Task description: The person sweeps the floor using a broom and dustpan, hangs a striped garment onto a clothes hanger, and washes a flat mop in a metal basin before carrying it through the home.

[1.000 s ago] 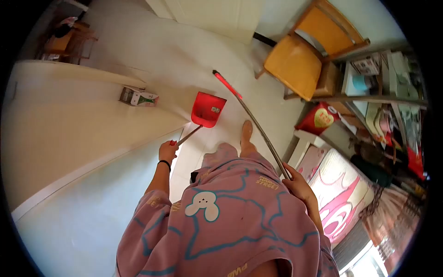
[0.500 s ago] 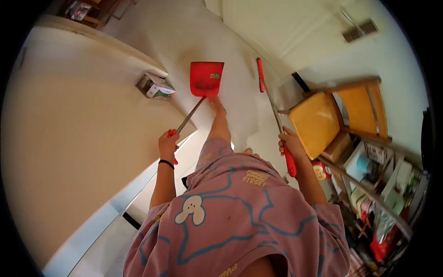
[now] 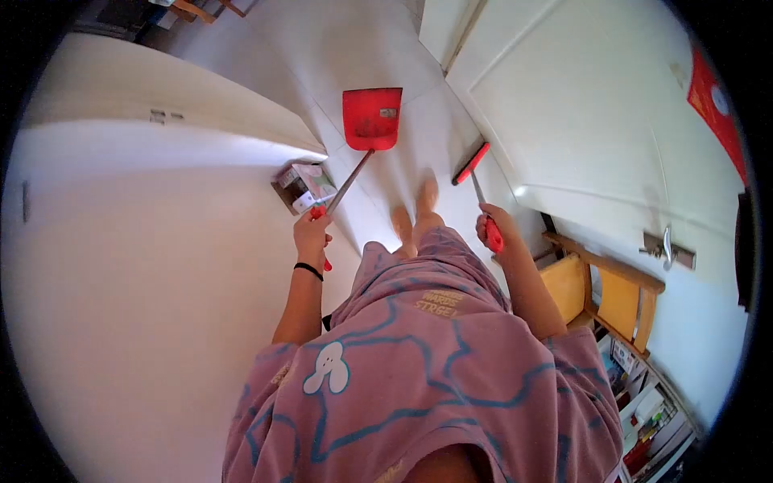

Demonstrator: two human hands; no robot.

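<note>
My left hand (image 3: pixel 311 234) is closed round the red grip of a long-handled dustpan. The red dustpan (image 3: pixel 372 121) is ahead of my feet, over the pale tiled floor, with dark smudges and a small label in its pan. My right hand (image 3: pixel 498 226) is wrapped round the red handle end of a broom. The broom's narrow red head (image 3: pixel 471 163) lies to the right of the dustpan, close to the base of a white door. A gap of floor separates broom and dustpan.
On the right are a white door (image 3: pixel 580 105) with a metal handle, a wooden chair (image 3: pixel 620 298) and a cluttered shelf (image 3: pixel 652 410). An open box of packets (image 3: pixel 304 187) sits by the pale cabinet (image 3: pixel 145 241) on the left. Wooden furniture legs (image 3: pixel 193 10) show at the far top left.
I have walked forward; the chair and shelf have slid back and down in view. The dustpan is still held out ahead. The broom head has turned and come nearer to me.
</note>
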